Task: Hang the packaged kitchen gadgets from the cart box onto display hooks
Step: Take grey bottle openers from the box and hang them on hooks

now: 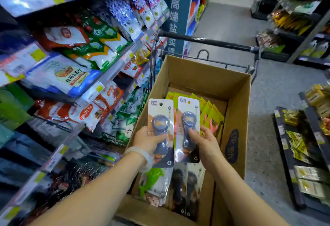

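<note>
- While the cardboard box [235,111] sits in the cart [210,41], the left hand [148,140] grips one carded blue opener [161,127] above it.
- The right hand [207,140] clasps a second carded opener [188,127], just beside the first.
- More packaged gadgets [210,113] lie inside the box.

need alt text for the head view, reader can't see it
Two hands each hold a carded blue bottle opener, left hand one, right hand the other, over an open cardboard box of more packaged gadgets in a cart. Shelves of bagged goods run along the left.
</note>
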Available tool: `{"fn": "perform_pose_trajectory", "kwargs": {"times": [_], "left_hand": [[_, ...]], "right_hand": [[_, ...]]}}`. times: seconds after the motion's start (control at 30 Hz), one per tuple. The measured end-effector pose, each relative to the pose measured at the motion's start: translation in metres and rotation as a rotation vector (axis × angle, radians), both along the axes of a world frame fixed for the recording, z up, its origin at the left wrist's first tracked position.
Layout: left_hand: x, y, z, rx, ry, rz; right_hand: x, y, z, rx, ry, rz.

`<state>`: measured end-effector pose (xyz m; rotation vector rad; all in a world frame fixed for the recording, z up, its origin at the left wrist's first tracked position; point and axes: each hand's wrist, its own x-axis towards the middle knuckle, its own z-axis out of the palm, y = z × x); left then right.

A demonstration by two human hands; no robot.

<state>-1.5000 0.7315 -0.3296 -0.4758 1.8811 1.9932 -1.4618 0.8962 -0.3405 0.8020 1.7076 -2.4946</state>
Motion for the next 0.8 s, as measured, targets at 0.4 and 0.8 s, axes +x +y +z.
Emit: {"fn": "perform_pose_trajectory", "kwargs": {"times": [0.4, 0.8], "left_hand": [[0.027, -0.128, 0.087, -0.156, 0.421, 0.380], [0.209, -0.303, 0.136, -0.345, 0.462, 0.840]], "right_hand": [[-0.047, -0.133, 0.081, 0.175, 0.433, 0.378], [0.064, -0.340, 0.140, 0.158, 0.641, 0.860]]}}
